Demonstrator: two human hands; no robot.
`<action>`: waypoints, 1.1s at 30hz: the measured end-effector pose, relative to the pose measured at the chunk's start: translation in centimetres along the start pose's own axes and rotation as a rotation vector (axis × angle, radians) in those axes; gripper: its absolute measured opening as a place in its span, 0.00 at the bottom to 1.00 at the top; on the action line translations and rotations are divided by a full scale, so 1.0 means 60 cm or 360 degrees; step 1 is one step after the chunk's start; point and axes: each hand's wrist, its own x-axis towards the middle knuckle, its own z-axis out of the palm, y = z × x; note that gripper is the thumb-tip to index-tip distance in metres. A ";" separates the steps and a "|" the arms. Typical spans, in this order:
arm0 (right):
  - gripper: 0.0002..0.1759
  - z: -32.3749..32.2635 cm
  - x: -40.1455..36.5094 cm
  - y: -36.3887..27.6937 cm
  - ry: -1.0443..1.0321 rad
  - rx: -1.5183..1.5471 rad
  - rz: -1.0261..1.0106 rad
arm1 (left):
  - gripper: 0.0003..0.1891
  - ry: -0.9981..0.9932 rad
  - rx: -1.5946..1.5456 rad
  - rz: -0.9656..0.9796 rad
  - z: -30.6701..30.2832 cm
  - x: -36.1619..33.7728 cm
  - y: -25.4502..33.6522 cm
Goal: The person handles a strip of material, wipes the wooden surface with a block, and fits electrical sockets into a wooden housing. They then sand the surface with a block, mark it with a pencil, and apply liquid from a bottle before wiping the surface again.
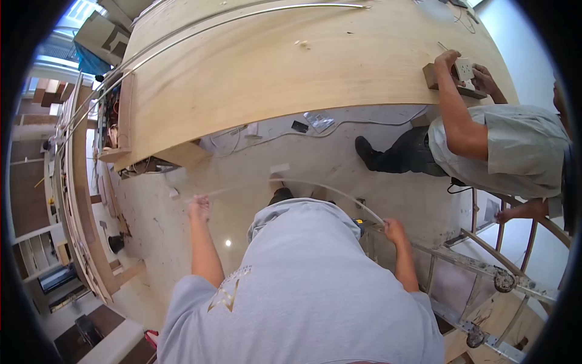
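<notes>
A long thin pale strip [303,182] bows in an arc between my two hands, in front of my grey shirt. My left hand [199,208] grips its left end and my right hand [394,231] grips its right end. Above them spreads a large curved plywood panel [285,67] with thin metal strips [200,30] running along its far edge.
A co-worker in a grey shirt [503,151] at the right holds a white socket [464,70] against a wood block on the panel. A metal ladder or scaffold frame [485,273] stands at lower right. Cables and debris [315,121] lie on the pale floor; shelving stands at left.
</notes>
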 end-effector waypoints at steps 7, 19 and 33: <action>0.14 0.054 0.018 0.092 -0.0174 -0.0135 0.0112 | 0.20 0.0801 -0.0232 -0.0147 0.025 -0.176 -0.134; 0.08 0.036 0.125 0.061 0.0000 0.0536 -0.0057 | 0.15 0.0857 -0.0176 0.0079 -0.012 -0.163 -0.090; 0.08 0.082 0.102 0.108 -0.0081 -0.0105 -0.0099 | 0.14 0.0856 -0.0676 0.0365 -0.023 -0.225 0.116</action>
